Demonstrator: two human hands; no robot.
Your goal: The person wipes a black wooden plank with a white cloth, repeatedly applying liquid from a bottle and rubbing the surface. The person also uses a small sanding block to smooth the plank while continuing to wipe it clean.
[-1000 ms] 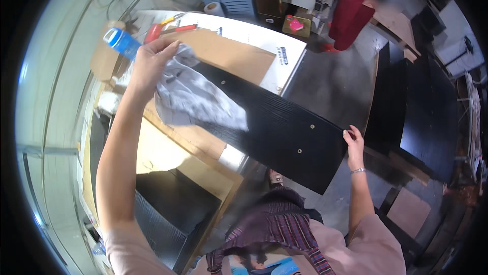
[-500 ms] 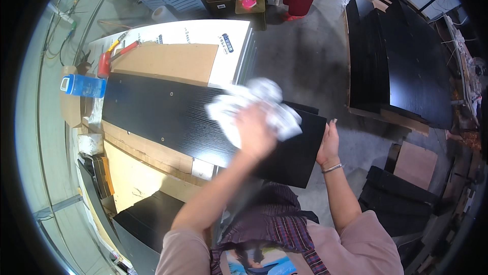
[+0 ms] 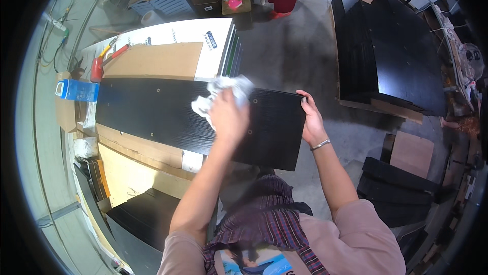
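Our left hand has its fingers bunched around a white cloth (slightly blurred) over the middle of the black board. Our right hand grips the board's right end at the far corner. Cardboard shows along both long sides, and a blue bottle stands out by the left end.

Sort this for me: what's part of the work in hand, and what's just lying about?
In use:
- white cloth, in the left hand
- black board, under the cloth; right hand at its end

Apparently lying about:
- red-headed tool
- blue container, untouched
- pink object
- light-blue crate
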